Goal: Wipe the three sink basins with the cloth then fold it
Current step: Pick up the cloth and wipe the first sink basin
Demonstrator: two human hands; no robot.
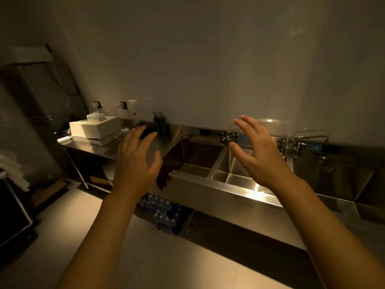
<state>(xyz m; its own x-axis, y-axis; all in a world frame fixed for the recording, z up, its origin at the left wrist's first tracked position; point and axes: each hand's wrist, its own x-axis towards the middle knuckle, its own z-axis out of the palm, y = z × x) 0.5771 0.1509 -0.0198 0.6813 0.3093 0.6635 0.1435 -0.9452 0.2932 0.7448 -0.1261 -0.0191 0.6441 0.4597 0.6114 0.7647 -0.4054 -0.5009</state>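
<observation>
While both hands hover empty in front of the steel sink unit (208, 191), the step in hand looks like fetching the cloth. The left hand (135, 163) and the right hand (260, 153) are raised with fingers spread and relaxed, grasping nothing. A dark cloth (163, 177) hangs over the front rim of the sink unit at its left end, just left of the left basin (195, 159) and partly behind the left hand's thumb. The middle basin (235, 170) sits right of that one, and the right basin (333, 176) beyond a divider. I would judge the left hand best placed: lower it to the rim, pinch the cloth where it drapes over the edge, and lift straight up so it does not slide to the floor. Starting at the left basin and working rightward would keep the order clear. Dim light makes the cloth's texture hard to tell.
</observation>
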